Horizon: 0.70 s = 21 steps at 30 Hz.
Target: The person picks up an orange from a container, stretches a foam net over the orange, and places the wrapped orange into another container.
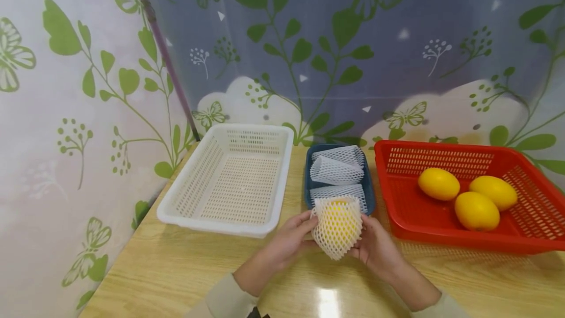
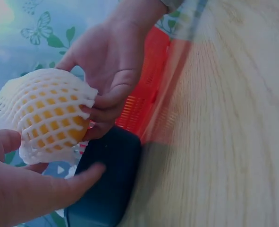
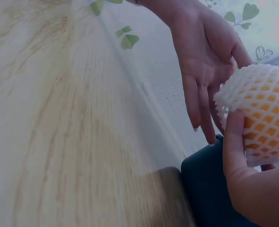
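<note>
Cloth (image 1: 393, 63) printed with green leaves and butterflies spans the top of the frame; what looks like a slim purple pole (image 1: 169, 58) slants down the upper left. Wood-grain table (image 1: 198, 259) below.

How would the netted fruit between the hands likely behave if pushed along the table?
The netted fruit would probably roll unevenly, since its rounded shape tapers below. Its foam net likely squashes slightly, and should slip less than the smooth bare fruits in the red basket.
</note>
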{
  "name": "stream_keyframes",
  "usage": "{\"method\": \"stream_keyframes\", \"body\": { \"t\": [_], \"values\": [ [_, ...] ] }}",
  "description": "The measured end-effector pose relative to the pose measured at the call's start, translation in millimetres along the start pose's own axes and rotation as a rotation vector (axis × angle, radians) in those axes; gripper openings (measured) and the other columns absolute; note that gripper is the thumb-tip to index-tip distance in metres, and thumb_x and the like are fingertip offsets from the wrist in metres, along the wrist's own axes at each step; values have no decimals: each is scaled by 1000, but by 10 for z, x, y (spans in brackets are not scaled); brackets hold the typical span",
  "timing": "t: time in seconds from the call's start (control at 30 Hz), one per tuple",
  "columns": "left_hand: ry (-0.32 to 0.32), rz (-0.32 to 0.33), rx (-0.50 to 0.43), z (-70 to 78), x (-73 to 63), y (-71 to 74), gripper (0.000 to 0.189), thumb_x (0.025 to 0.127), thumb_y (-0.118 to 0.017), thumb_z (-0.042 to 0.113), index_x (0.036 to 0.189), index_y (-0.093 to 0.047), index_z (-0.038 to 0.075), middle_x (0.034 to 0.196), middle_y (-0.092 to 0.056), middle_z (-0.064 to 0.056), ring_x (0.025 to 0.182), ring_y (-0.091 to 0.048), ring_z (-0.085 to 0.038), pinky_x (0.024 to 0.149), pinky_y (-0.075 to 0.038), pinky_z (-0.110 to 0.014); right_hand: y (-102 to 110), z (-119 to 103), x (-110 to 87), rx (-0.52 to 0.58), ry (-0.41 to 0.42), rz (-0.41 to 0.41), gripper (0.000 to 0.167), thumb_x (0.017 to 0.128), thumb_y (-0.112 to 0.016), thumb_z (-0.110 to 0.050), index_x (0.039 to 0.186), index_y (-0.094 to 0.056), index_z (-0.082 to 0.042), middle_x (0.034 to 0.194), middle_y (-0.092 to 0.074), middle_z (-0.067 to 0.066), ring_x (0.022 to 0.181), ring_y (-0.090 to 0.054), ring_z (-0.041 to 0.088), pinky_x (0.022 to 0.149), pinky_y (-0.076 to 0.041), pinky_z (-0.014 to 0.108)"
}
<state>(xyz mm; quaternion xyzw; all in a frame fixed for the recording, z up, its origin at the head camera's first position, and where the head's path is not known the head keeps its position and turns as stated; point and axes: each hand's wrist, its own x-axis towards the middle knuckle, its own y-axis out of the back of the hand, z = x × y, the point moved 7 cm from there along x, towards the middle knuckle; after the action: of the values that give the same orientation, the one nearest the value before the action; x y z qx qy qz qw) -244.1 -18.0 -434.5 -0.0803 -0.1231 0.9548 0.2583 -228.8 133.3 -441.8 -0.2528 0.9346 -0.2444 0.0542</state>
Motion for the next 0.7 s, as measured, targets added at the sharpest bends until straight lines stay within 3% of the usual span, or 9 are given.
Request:
{"method": "stream_keyframes", "body": {
  "t": [0.13, 0.23, 0.47, 0.57, 0.7],
  "values": [
    [-72, 24, 88, 84, -4, -1, 51, 105, -44, 20, 152, -28, 10, 152, -28, -17, 135, -38, -31, 108, -37, -48, 11, -14, 8, -12, 15, 20, 43, 107, -14, -35, 126, -51, -26, 112, -60, -3, 99, -60, 14, 81, -54, 30],
    [-110, 34, 125, 128, -18, -7, 53, 104, -45, 18, 153, -25, 13, 153, -29, -19, 137, -36, -32, 108, -37, -46, 10, -22, 13, -13, 19, 20, 44, 107, -12, -35, 126, -51, -25, 112, -61, -3, 98, -60, 13, 78, -54, 29],
    [-123, -18, 130, 144, -39, -48, 53, 106, -40, 28, 151, -28, 3, 148, -39, -20, 129, -46, -34, 103, -44, -43, -35, -37, 15, 38, 36, -35, 44, 107, -10, -30, 126, -50, -22, 109, -61, -1, 95, -62, 15, 75, -55, 29],
    [-126, -49, 121, 153, -32, -57, 63, 103, -49, 32, 153, -23, 4, 151, -34, -21, 130, -45, -34, 101, -45, -42, -53, -47, 15, 80, 36, -54, 43, 107, -10, -28, 128, -47, -21, 113, -61, -1, 99, -62, 15, 79, -55, 30],
    [-129, -57, 144, 165, -22, -66, 80, 92, -67, 35, 153, -23, 8, 145, -42, -18, 126, -50, -29, 99, -47, -39, -87, -61, 6, 94, 33, -76, 38, 107, -14, -24, 128, -47, -21, 115, -61, -2, 100, -61, 13, 83, -54, 28]
  ]
}}
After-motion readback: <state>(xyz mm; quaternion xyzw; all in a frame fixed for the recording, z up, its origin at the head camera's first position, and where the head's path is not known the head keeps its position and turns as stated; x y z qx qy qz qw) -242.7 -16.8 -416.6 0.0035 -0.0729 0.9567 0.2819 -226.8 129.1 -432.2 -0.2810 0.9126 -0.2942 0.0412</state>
